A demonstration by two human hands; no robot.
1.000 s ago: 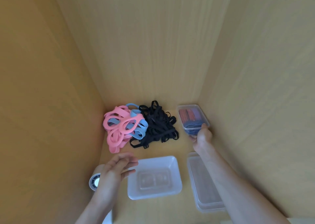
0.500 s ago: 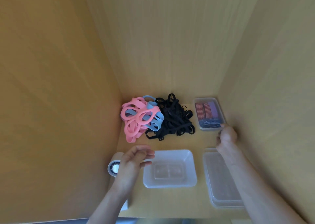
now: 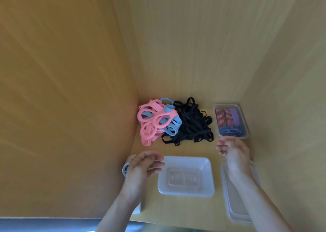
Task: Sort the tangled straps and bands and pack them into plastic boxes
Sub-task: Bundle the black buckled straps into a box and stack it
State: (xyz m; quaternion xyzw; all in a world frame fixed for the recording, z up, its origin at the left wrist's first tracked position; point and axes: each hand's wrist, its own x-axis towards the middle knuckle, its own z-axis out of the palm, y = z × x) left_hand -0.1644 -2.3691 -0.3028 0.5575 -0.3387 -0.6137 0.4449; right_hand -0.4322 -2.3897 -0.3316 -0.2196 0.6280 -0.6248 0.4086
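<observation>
Straps (image 3: pixel 176 121) behind empty box (image 3: pixel 186 176) — filled box (image 3: pixel 244 121) right.

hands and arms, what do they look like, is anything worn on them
The left hand and right hand are bare, with no gloves. The left forearm and right forearm show no sleeve, watch or wristband down to the picture's lower edge.

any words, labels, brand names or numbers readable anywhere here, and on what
No text can be read in this view.
Empty plastic box: raised marks moulded into its floor, too blurred to read.
Filled box: only striped bands show through it, no label visible.
White round object by the left wall: a dark ring pattern, no legible words.
</observation>
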